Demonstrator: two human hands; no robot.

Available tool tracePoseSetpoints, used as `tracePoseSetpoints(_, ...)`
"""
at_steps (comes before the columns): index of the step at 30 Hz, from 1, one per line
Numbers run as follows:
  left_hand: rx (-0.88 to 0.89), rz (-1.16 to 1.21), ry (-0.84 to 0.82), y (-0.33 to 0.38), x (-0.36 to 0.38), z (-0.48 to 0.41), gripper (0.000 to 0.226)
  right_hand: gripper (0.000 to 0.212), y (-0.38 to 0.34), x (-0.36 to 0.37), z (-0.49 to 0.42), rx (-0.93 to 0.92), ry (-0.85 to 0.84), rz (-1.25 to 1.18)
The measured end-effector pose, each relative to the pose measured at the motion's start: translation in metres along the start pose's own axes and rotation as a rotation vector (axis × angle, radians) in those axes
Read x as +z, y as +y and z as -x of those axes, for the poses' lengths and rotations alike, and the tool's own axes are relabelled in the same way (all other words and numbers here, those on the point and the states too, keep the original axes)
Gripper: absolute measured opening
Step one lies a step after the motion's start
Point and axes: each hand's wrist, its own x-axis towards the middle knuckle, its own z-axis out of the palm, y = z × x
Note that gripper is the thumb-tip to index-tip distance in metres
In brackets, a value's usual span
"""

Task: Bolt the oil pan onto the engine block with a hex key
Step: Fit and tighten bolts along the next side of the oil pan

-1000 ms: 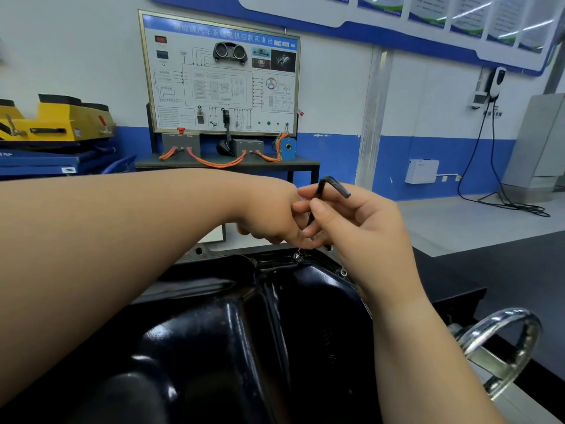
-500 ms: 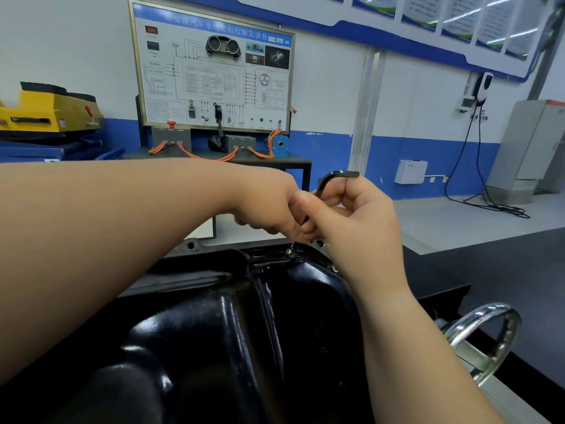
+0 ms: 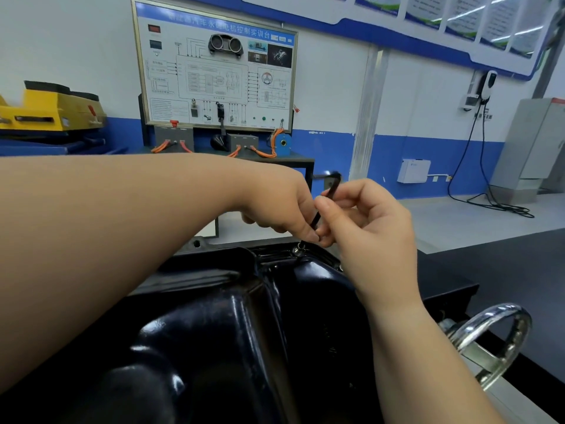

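Hex key (image 3: 328, 194) in bolt (image 3: 297, 250) on oil pan (image 3: 214, 316), frame centre.
Your left hand (image 3: 284, 206) and right hand (image 3: 367, 221) pinch its shaft.

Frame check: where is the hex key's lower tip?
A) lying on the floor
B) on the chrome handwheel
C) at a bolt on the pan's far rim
C: the left hand and right hand pinch the tilted hex key, its tip at the bolt on the pan rim.

We twist the hex key (image 3: 331, 189) between the fingers of our right hand (image 3: 376, 228); its short arm, above our fingertips, now points left, having swung round from the right.
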Motion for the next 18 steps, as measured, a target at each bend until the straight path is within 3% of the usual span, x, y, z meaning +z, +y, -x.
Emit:
tracePoseSetpoints(4,-0.006,-0.011,0.003,0.0020,0.0003,-0.0004,0.036,0.018,0.0019,0.0004,0.0004,0.012,0.034,0.032)
tracePoseSetpoints(8,-0.005,0.011,-0.024,0.0030,0.0014,0.0007,0.032,0.006,0.0024,0.0002,0.0014,0.030,-0.018,-0.036)
tracePoseSetpoints(14,-0.040,0.021,0.001,0.0015,0.0006,0.0009,0.046,0.023,0.0003,0.0006,0.0031,0.008,-0.085,-0.066)
tracePoseSetpoints(18,-0.037,-0.004,-0.003,0.0015,0.0005,0.0015,0.037,0.027,0.0007,0.0001,0.0027,0.002,-0.072,-0.062)
